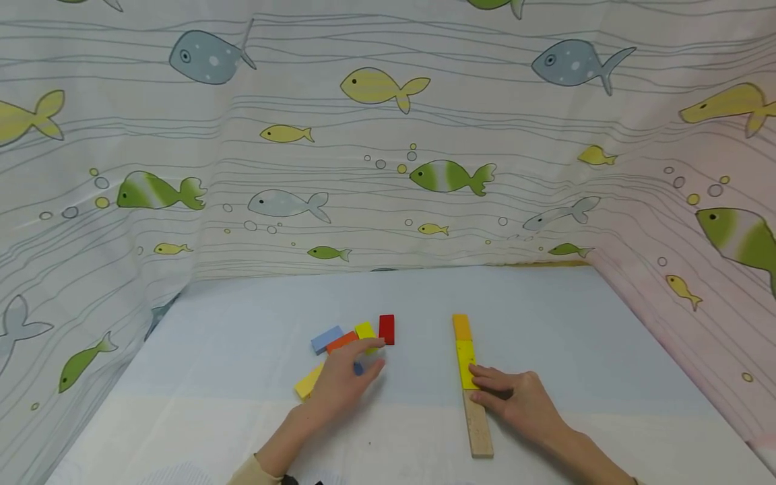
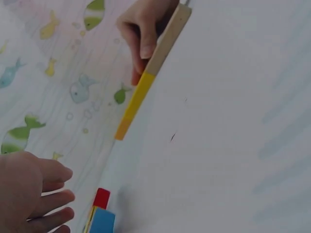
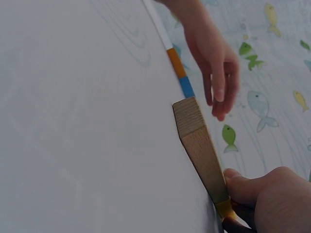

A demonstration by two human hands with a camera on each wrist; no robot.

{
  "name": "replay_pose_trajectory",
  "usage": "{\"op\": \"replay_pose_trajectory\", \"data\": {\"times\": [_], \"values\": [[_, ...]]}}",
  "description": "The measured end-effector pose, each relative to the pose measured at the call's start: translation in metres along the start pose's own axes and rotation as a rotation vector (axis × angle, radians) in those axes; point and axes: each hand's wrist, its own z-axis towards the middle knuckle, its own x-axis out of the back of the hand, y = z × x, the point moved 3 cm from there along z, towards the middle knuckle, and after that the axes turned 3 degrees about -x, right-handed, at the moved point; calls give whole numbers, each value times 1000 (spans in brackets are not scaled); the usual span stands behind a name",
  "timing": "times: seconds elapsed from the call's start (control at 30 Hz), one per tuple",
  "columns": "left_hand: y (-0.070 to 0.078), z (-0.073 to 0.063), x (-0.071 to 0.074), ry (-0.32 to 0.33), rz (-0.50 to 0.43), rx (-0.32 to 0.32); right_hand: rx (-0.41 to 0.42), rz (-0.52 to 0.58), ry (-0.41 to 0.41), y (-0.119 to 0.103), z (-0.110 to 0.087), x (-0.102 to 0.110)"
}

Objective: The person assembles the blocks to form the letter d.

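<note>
On the right of the table, an orange block (image 1: 462, 327), a yellow block (image 1: 465, 356) and a plain wooden block (image 1: 481, 432) lie end to end in a row. My right hand (image 1: 524, 404) touches this row from its right side, fingertips at the yellow block and thumb by the wooden one. To the left, my left hand (image 1: 342, 377) hovers over a loose group of blocks, its fingers relaxed and holding nothing. Around it are a light blue block (image 1: 327, 339), an orange-red block (image 1: 341, 341), a small yellow block (image 1: 364, 329) and a red block (image 1: 386, 330).
A pale yellow block (image 1: 308, 384) and a darker blue block (image 1: 359, 368) are partly hidden by the left hand. A fish-patterned curtain (image 1: 364, 155) hangs behind the table and along both sides.
</note>
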Motion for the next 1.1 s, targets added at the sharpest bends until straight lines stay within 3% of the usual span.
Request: {"op": "replay_pose_trajectory", "data": {"times": [0.13, 0.4, 0.57, 0.7, 1.1], "values": [[-15, 3, 14, 48, -18, 77, 6, -4, 2, 1, 0, -1], [-48, 9, 43, 63, 37, 219, -1, -5, 8, 0, -1, -1], [-67, 10, 59, 79, 60, 211, 1, -1, 12, -1, 0, 0], [-76, 10, 62, 56, 54, 185, 6, -9, 15, -2, 0, 0], [-82, 12, 61, 32, 69, 167, -16, -4, 9, -2, 0, 0]]}}
